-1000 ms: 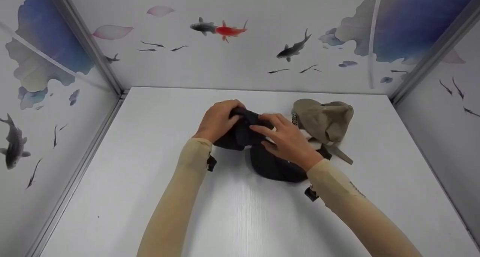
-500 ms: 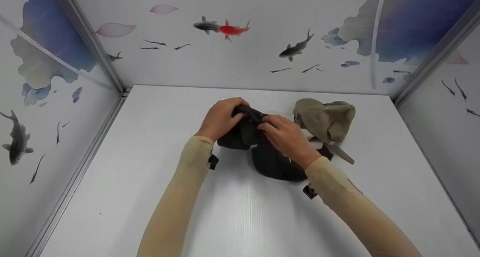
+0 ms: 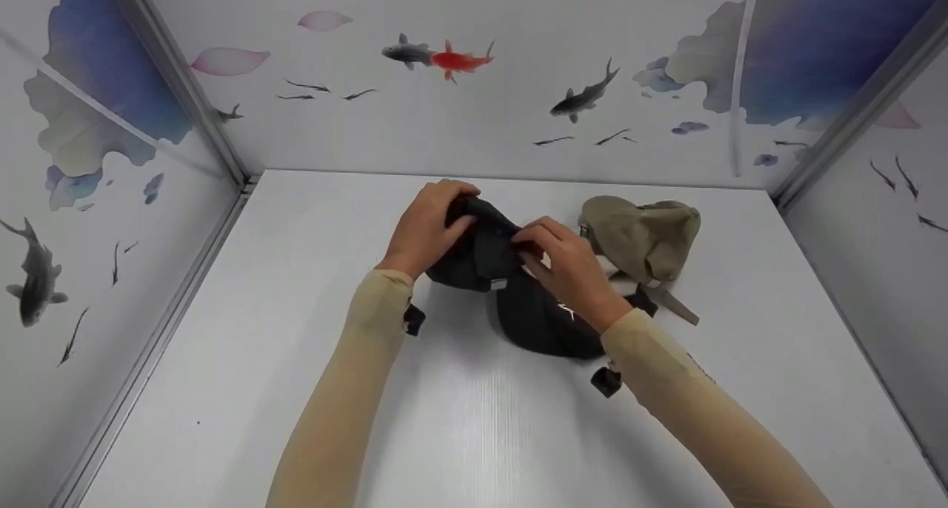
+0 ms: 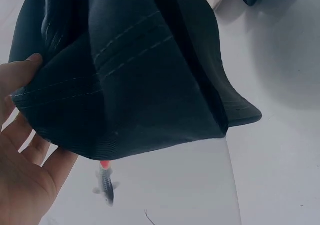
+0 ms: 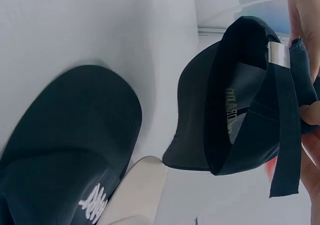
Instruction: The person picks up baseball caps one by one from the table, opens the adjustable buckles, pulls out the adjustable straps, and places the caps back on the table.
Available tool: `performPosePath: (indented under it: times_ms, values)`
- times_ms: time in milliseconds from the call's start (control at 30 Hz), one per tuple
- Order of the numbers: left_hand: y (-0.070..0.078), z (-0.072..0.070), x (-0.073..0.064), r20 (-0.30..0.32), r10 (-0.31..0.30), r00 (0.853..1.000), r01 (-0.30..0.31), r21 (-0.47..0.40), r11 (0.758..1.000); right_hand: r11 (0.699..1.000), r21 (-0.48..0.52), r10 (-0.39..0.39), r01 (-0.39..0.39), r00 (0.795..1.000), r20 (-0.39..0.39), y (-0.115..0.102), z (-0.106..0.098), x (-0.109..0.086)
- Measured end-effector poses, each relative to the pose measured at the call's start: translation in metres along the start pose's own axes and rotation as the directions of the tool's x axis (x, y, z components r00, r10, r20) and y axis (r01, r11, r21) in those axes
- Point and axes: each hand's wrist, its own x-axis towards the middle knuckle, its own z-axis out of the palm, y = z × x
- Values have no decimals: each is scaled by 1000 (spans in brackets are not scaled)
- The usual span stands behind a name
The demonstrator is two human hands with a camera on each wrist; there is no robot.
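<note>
A black baseball cap (image 3: 463, 267) is held up off the table between both hands. My left hand (image 3: 424, 230) grips its left side, thumb on the near side and fingers behind it. My right hand (image 3: 574, 271) pinches the cap's right edge with thumb and fingertips. In the right wrist view the held cap's hollow inside faces the camera, and its back strap (image 5: 287, 135) hangs loose below a silver buckle (image 5: 279, 54). Stitched seams show on the cap (image 4: 140, 85) in the left wrist view. Below my right hand lies another black cap (image 3: 544, 326) with a white mark, partly covered by that hand.
A crumpled khaki cap (image 3: 644, 238) lies on the white table (image 3: 481, 434) at the back right, its strap (image 3: 675, 303) trailing toward the front. A cream-coloured brim (image 5: 142, 187) pokes out beside the lower black cap. Printed fish decorate the back wall (image 3: 474, 123) behind the table.
My right fingers, spread over the cap a second ago, now pinch its edge. My left hand has shifted slightly up and left with the cap, and the buckle has come into view.
</note>
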Motion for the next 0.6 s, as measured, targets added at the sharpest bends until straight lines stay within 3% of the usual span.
performPosePath:
  times_ms: [333, 600]
  values:
    - [-3, -5, -6, -53, -37, 998, 36, -6, 999, 980, 119, 162, -162, 987, 13, -7, -2, 4]
    - [12, -12, -12, -71, -22, 997, 25, 48, 999, 968, 117, 225, -223, 974, 0, -8, -4, 6]
